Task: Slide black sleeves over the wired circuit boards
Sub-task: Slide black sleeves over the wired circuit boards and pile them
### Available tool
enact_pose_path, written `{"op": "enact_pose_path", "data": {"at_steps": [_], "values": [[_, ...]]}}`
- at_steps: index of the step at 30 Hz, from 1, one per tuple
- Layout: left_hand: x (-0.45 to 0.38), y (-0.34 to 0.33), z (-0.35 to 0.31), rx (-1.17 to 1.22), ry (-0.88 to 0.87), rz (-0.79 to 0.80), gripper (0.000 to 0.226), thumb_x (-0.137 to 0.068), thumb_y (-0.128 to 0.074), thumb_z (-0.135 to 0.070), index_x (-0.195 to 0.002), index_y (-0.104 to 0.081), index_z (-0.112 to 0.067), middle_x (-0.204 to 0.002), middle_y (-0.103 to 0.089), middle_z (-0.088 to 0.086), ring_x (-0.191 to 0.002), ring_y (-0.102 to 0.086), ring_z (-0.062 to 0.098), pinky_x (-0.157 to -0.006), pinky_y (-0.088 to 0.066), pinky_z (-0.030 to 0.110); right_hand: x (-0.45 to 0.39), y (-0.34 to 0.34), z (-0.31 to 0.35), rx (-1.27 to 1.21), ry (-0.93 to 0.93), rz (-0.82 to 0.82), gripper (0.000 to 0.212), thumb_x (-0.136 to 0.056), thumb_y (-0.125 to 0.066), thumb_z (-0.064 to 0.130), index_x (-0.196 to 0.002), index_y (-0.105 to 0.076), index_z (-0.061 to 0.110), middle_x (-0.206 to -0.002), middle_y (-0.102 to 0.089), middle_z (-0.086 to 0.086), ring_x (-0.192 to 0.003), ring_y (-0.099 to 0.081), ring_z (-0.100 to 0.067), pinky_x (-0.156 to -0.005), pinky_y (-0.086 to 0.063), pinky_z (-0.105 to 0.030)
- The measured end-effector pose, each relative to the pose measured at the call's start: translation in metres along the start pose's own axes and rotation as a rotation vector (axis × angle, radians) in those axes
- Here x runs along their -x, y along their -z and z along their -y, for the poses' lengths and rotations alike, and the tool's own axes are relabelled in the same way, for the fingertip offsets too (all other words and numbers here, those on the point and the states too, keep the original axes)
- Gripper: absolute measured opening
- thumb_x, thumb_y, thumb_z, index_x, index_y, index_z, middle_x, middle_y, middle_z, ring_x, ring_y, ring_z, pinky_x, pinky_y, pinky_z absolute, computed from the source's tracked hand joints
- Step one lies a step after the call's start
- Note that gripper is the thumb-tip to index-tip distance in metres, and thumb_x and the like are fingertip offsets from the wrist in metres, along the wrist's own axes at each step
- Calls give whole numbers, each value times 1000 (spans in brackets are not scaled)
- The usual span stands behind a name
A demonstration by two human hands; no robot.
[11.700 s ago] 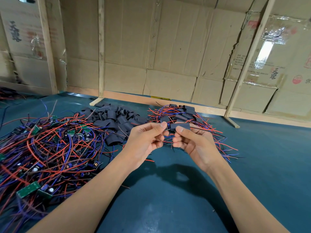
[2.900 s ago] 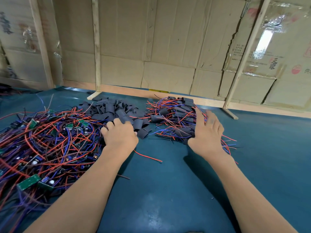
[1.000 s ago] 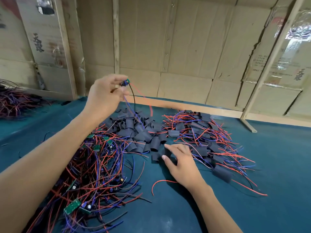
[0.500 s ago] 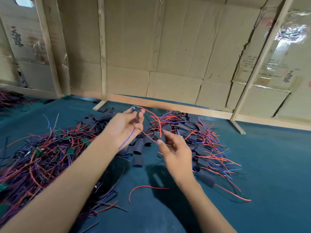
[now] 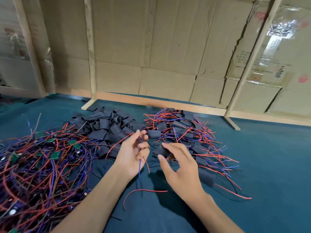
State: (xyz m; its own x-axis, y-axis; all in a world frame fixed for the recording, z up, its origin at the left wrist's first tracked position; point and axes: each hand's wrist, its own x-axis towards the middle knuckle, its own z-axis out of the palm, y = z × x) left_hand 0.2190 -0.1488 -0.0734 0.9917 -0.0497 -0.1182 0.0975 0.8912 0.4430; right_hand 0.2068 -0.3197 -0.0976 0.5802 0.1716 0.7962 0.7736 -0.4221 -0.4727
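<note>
A: Cardboard wall [image 5: 168, 47] across the top of the frame, a teal surface [image 5: 269, 165] below it. How far along does the job look?

B: Partway, I'd judge. On the left of the frame lies a big tangle of bare boards [image 5: 42, 165], green boards and red and blue wires with no cover on them. At centre, further back, is a heap of loose black sleeves [image 5: 107, 126]. To the right of centre sits the finished pile [image 5: 181, 130], wires sticking out of black sleeves. The bare tangle looks larger than the finished one, so a good deal is left.

A: And the piece in work?

B: The left hand [image 5: 133, 157] holds a wired board [image 5: 140, 142] at centre frame; its fingers [image 5: 143, 145] are curled round the wires, a blue one hanging down past the palm. The board itself is mostly hidden. The right hand [image 5: 178, 165] pinches one sleeve [image 5: 161, 150] between thumb and fingertips, just beside the left hand. The sleeve is not yet on the board.

A: Anything else nearby?

B: A stray red wire [image 5: 143, 191] on the surface below the hands.

A: What differs from half a second ago?

B: The hands have dropped lower and closer together, and the sleeve now sits nearly against the wires, where there was a clear gap between them.
</note>
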Motion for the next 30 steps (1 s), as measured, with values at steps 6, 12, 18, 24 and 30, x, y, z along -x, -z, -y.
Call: {"op": "enact_pose_path", "data": {"at_steps": [6,12,18,24,30], "values": [[2,-9,3,-18,10,82,29,-94,-62,-28,-113,-64,-6,-64,-42,-3,-53,-46,4,-36,-35,13,-3,4,5,13,-30,-38,32,-87,-74,16,-118,-72,9,-111,-64,4,-106,-61,-3,-94,-44,-15],[7,-10,2,-6,-54,119,9,-88,-63,-10,-97,-65,-12,-102,-72,4,-80,-71,9,-34,-30,13,-5,11,10,23,-55,-124,31,-88,-73,14,-118,-71,8,-112,-62,0,-90,-62,-4,-87,-43,-9],[6,-11,3,-121,-90,86,30,-103,-48,-30,-112,-61,-4,-106,-75,3,-72,-70,7,-36,-32,13,-4,10,7,-53,-177,-92,30,-88,-77,12,-117,-71,18,-111,-64,7,-86,-65,-3,-82,-45,-10],[7,-15,8,-207,-42,57,33,-104,-49,-28,-86,-71,-11,-92,-75,4,-58,-58,3,-46,-35,17,-3,5,5,-129,-248,-85,29,-89,-77,13,-115,-72,23,-110,-66,10,-90,-67,-7,-83,-48,-12],[15,-16,11,-75,99,117,25,-94,-60,-30,-100,-62,-6,-70,-51,-2,-42,-34,3,-39,-36,15,-2,4,6,-199,-301,-105,27,-89,-77,14,-109,-71,31,-106,-67,8,-87,-65,-3,-79,-45,-9]]}}
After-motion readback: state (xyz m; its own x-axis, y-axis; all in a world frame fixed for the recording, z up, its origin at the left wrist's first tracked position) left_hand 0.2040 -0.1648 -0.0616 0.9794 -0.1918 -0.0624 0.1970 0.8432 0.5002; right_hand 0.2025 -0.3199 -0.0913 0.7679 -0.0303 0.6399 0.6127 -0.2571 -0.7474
